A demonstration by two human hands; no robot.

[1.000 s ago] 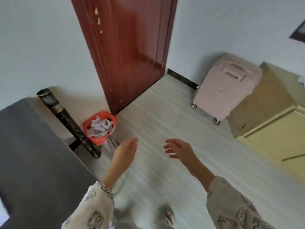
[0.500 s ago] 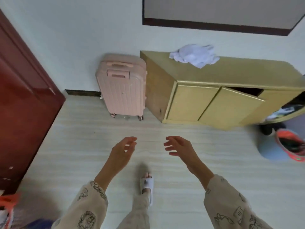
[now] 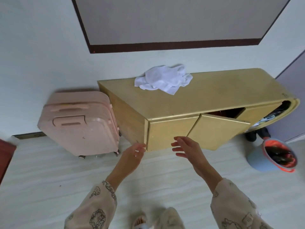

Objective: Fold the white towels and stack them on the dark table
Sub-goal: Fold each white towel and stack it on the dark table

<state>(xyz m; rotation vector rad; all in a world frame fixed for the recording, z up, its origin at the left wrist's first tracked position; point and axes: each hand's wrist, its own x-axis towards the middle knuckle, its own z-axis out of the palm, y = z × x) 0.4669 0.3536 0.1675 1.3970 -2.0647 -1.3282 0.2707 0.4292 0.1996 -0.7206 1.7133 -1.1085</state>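
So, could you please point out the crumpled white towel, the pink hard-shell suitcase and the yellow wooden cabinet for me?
crumpled white towel point(image 3: 162, 78), head view, middle of the heap.
pink hard-shell suitcase point(image 3: 82, 129), head view, front shell below the handle.
yellow wooden cabinet point(image 3: 214, 95), head view, bare top surface.

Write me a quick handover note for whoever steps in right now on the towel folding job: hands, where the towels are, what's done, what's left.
Left hand: open, holding nothing, raised in front of the yellow cabinet.
Right hand: open, holding nothing, beside the left.
White towels: a crumpled, unfolded heap on the cabinet top, near its back left end, not touched by either hand.
Dark table: not in view.
Done: no folding or stacking shows.
Left: pick up the towels, fold each one, stack them on the dark table.
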